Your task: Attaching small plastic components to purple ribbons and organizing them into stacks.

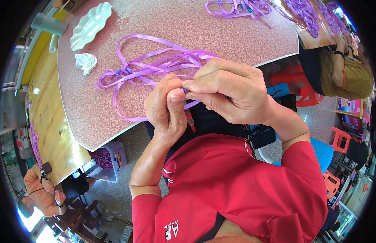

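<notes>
Both my hands meet in front of my chest, just off the near edge of a speckled pink table [171, 20]. My left hand [167, 109] is curled, thumb up, pinching a purple ribbon [155, 65]. My right hand [232, 93] closes over the same spot from the right, fingertips pressed against the left thumb. The ribbon runs from the pinch out onto the table in several long loops, gathered at a small knot [124, 71]. The stretch of ribbon inside my fingers is hidden.
A white scalloped dish [90, 25] and a crumpled white tissue [86, 61] lie at the table's far left. More purple ribbon [240, 8] is piled at the far side. Another person [346, 69] sits at the right, one more at lower left [42, 190]. Plastic stools [301, 87] stand nearby.
</notes>
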A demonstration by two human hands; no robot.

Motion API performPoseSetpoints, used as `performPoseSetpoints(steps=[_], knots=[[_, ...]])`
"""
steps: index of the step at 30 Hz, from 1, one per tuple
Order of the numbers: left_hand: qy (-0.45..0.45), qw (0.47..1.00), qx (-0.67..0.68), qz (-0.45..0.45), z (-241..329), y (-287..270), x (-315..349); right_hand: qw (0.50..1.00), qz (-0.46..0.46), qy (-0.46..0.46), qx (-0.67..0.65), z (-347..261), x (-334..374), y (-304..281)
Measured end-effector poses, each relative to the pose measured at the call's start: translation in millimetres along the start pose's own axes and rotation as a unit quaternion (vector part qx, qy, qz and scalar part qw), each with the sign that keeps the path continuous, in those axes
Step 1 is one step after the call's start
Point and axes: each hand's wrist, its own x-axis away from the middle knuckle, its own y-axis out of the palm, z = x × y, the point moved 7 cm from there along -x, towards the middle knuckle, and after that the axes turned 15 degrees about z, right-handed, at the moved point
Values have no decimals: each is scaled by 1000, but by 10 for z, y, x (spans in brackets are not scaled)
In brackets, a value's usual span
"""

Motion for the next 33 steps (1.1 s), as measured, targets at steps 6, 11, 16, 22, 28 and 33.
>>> performPoseSetpoints(steps=[6,11,16,22,28,33], knots=[[-7,1000,10,-13,-4,11,-34,995,-30,34,-87,99,4,-29],[-30,999,-41,-16,43,29,-58,998,-9,5,-54,56,-33,-44],[-118,992,-9,-52,-133,26,-86,999,0,7,-34,170,-3,-37],[-263,951,160,-24,-238,50,-57,998,21,58,-7,234,20,-79],[-224,969,88,-52,-173,58,-40,999,25,-1,46,166,8,-89],[-209,973,97,-32,-127,52,-39,998,12,58,35,178,-13,-89]])
